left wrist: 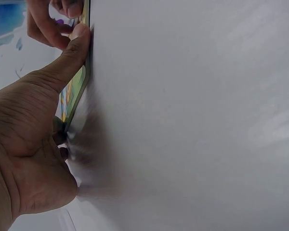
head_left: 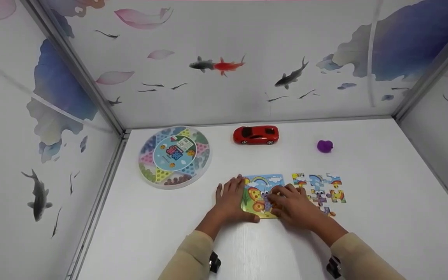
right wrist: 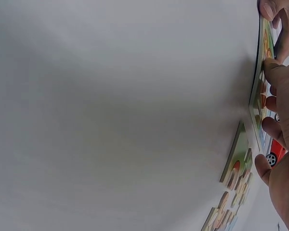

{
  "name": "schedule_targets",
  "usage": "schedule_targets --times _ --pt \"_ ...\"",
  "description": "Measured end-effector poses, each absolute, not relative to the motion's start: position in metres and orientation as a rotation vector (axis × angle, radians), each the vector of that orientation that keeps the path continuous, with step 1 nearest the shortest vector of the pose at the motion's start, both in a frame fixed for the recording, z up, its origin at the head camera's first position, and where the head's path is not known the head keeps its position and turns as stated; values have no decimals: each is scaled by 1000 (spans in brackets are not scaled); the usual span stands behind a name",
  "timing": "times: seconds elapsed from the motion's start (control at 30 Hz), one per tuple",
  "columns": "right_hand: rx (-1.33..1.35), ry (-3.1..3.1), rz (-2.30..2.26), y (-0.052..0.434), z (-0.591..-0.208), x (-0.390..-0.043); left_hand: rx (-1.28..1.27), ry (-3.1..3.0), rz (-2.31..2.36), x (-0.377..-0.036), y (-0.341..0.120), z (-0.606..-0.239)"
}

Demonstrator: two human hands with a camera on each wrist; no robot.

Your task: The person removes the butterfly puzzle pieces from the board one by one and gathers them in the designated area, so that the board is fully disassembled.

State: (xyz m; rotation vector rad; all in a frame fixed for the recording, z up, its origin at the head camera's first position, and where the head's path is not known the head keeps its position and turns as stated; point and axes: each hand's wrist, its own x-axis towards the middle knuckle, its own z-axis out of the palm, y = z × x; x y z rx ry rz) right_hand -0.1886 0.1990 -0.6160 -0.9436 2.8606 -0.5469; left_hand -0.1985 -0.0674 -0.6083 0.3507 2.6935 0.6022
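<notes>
A square picture puzzle board point(head_left: 256, 202) with a rainbow and cartoon creatures lies flat on the white table. My left hand point(head_left: 230, 202) rests against its left side, fingers straight and spread, thumb at the front edge. Over the right part of the board is my right hand point(head_left: 296, 206), its fingers bent and their tips down on the picture. Whether a piece is between those fingertips is hidden. In the right wrist view the right thumb point(right wrist: 274, 72) touches the board near its front edge. Loose puzzle pieces point(head_left: 337, 195) lie in rows right of the board, partly covered by the right hand.
Behind the board stands a red toy car point(head_left: 256, 135). A round Chinese checkers box point(head_left: 175, 157) lies at the back left, and a small purple toy point(head_left: 325, 146) at the back right. Printed panels point(head_left: 247, 97) wall the table at the back and sides.
</notes>
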Motion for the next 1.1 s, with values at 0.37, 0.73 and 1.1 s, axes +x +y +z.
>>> schedule_targets --times 0.37,0.73,1.1 --pt "-884 2864 -618 200 -618 -185 343 2703 605 -197 -67 -610" --pt "-831 2873 -625 199 -619 -186 353 2703 607 -198 -68 -610" --pt "-874 2857 -711 200 -619 -182 350 2701 605 -198 -68 -610"
